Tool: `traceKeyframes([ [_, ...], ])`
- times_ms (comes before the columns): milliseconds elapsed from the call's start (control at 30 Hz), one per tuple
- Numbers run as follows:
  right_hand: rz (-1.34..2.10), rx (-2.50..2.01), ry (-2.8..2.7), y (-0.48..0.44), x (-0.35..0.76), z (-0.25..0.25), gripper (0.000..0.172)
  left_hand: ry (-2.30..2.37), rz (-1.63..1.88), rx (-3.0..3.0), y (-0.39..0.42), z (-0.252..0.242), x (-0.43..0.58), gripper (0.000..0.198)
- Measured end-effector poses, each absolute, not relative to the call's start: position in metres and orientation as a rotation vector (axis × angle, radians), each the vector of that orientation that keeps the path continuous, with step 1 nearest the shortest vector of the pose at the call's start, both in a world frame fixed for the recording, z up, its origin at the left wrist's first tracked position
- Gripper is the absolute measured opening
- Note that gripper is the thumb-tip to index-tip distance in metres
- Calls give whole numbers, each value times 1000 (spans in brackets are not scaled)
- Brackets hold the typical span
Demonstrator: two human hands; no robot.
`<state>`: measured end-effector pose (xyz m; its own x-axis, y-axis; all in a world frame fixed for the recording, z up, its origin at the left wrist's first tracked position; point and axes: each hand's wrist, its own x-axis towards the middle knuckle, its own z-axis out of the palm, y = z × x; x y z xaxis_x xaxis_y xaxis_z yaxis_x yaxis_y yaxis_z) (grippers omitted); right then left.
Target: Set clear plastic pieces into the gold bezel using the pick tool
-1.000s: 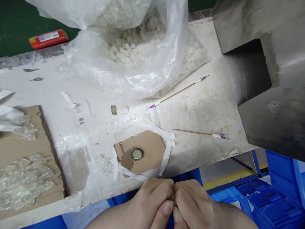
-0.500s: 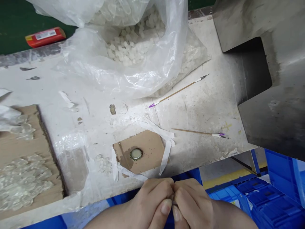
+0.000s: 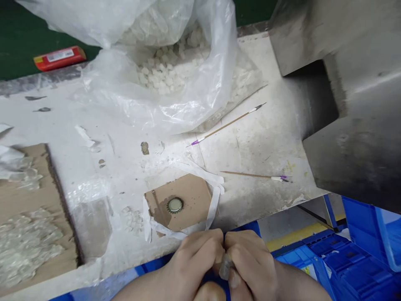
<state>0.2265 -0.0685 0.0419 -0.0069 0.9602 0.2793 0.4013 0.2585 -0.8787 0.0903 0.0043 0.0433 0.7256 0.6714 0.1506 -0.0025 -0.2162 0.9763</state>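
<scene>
My left hand point(image 3: 197, 261) and my right hand point(image 3: 253, 261) are together at the table's front edge, knuckles almost touching and fingers curled. Between them shows a small translucent piece point(image 3: 224, 267), soft-looking, its kind unclear. My right thumb and fingers pinch it. The curled left fingers press on its other side, while the left thumb stands a little off, low in the view. Just beyond the hands, a bottle cap point(image 3: 174, 205) lies hollow side up on a wet-stained cardboard piece point(image 3: 194, 196), with white strips point(image 3: 214, 205) around it.
An open plastic bag point(image 3: 122, 100) of whitish pieces point(image 3: 163, 75) stands at the back. Two thin sticks with needle tips point(image 3: 230, 124) point(image 3: 247, 174) lie to the right, near a metal sheet point(image 3: 360, 138). Clear pieces point(image 3: 28, 242) cover cardboard at left. Blue crates point(image 3: 347, 267) are below.
The left thumb has moved down, away from the right thumb, and the translucent piece now shows between the hands. The whole view has shifted slightly.
</scene>
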Motion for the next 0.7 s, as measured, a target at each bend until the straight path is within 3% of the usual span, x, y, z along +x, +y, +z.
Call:
traceKeyframes([
  [233,669,-1364,-1580,-89,249,48,14,440,698,1900,-13,44,110,35],
  [467,375,-1312,-1579,-127,266,50,40,234,636,1918,-32,59,136,39],
  [700,142,-1317,-1408,-157,290,46,40,205,483,2173,-53,45,153,34],
])
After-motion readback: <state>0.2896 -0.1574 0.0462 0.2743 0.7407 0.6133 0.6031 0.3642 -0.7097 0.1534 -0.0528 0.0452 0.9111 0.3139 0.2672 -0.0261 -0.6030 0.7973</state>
